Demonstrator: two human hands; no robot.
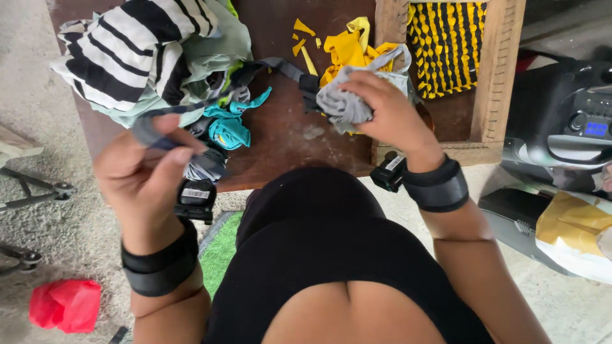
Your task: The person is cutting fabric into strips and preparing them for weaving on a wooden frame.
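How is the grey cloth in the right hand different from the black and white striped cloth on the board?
The grey cloth is plain, while the striped cloth carries bold black and white bands. The grey cloth is bunched in the right hand; the striped cloth lies untouched in a heap on the brown board. The grey cloth looks much smaller than the striped cloth. Both are soft, crumpled fabric.

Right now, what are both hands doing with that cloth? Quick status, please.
Left hand pinching one end of grey fabric strip. Right hand bunching its other end. Striped cloth pile and yellow scraps crowd the brown board.
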